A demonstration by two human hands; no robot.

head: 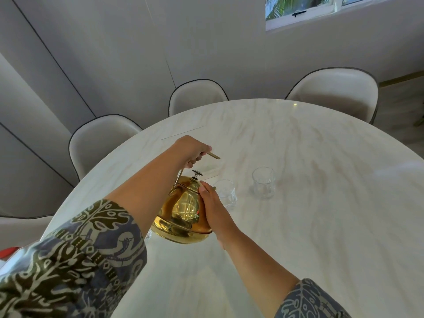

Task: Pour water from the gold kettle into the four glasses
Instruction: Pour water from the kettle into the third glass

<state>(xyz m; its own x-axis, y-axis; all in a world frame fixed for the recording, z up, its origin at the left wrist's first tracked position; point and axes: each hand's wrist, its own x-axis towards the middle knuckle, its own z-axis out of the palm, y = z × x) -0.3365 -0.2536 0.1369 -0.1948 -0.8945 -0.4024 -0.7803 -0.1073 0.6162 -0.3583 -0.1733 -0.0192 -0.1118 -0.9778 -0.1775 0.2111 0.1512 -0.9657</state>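
Note:
The gold kettle (183, 212) hangs tilted above the white marble table (321, 203), its lid knob pointing away from me. My left hand (192, 150) is shut on the kettle's top handle. My right hand (211, 203) lies flat against the kettle's right side. The spout is hidden behind my right hand, next to a clear glass (226, 193). A second clear glass (263, 182) stands to the right of it. Part of another glass (148, 235) shows under my left forearm. I cannot tell whether water is flowing.
Three pale chairs stand round the far edge of the table: one at the left (101, 143), one in the middle (197, 95), one at the right (335, 92). A window (332, 8) is high on the wall. Something red (6, 252) lies at the left edge.

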